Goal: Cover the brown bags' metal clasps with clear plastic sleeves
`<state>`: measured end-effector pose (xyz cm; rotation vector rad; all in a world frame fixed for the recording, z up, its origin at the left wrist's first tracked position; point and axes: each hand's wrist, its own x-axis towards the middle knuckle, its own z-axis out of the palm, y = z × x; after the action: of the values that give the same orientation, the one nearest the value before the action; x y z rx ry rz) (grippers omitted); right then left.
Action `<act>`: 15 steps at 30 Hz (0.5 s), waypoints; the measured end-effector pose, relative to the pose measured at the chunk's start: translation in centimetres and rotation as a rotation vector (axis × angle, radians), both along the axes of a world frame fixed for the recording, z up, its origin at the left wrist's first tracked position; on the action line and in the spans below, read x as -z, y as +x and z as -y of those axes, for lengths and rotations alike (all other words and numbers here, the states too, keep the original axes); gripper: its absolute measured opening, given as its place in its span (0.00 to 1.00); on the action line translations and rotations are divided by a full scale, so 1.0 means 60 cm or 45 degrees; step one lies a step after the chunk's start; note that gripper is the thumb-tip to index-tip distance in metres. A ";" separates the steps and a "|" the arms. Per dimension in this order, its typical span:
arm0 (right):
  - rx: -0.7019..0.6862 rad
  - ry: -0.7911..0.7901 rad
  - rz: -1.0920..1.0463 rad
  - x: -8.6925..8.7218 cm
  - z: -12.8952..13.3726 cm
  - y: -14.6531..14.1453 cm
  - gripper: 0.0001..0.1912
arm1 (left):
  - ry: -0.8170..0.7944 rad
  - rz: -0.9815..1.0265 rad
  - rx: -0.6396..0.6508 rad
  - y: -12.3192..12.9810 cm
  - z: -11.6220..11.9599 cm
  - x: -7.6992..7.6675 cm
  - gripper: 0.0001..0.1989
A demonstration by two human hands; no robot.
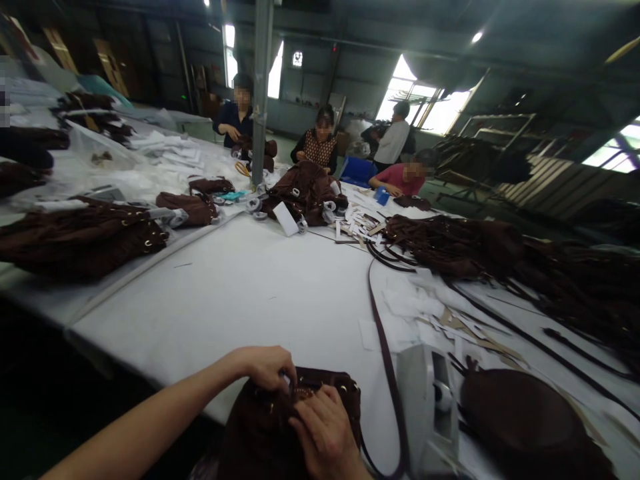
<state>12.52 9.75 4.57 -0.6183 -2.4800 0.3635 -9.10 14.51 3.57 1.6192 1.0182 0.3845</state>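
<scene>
A dark brown bag (265, 433) with small metal eyelets lies at the table's near edge, at the bottom centre of the head view. My left hand (270, 368) is closed on the bag's top edge, its fingers curled down into the opening beside something small and whitish. Close by on the right, my right hand (324, 423) rests on the same bag, fingers bent and pressed together on its fabric near the opening. What lies under the fingertips is partly hidden. A long brown strap (383, 340) runs along the table to the right of the bag.
A grey dispenser-like device (425, 400) stands right of the bag, beside a round brown piece (520, 413). Brown bags (305, 190) and paper scraps (360, 223) lie across the white table (240, 280). A metal post (261, 93) rises at the far side, where several people sit or stand.
</scene>
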 end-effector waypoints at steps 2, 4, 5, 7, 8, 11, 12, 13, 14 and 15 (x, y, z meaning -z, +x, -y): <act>0.024 -0.016 -0.008 0.006 0.002 0.001 0.06 | -0.052 0.012 0.021 0.002 -0.003 0.005 0.12; 0.067 -0.024 -0.002 0.013 0.002 0.004 0.07 | -0.071 0.036 -0.034 -0.002 -0.004 0.006 0.18; 0.093 -0.011 0.003 0.018 0.001 0.006 0.09 | -0.068 0.048 -0.085 -0.007 -0.005 0.006 0.22; 0.158 0.039 0.011 0.026 -0.002 0.013 0.15 | -0.053 0.076 -0.213 -0.021 -0.003 0.004 0.29; 0.196 0.065 0.006 0.030 -0.004 0.017 0.18 | -0.049 0.091 -0.281 -0.030 -0.002 0.003 0.31; 0.341 0.097 -0.036 0.042 -0.009 0.034 0.23 | -0.065 0.140 -0.449 -0.054 0.010 0.005 0.35; 0.389 0.090 -0.044 0.046 -0.010 0.041 0.24 | -0.069 0.149 -0.491 -0.060 0.015 0.006 0.36; 0.431 0.077 -0.045 0.050 -0.011 0.049 0.24 | -0.067 0.153 -0.526 -0.065 0.022 0.008 0.35; 0.466 0.057 -0.038 0.054 -0.011 0.057 0.23 | -0.061 0.153 -0.551 -0.068 0.029 0.009 0.34; 0.492 0.037 -0.030 0.058 -0.010 0.065 0.23 | -0.052 0.151 -0.565 -0.068 0.035 0.010 0.33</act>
<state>16.41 10.35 1.09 -1.0496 -2.2712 0.1817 -13.20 12.39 2.98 1.3093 1.2841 0.7430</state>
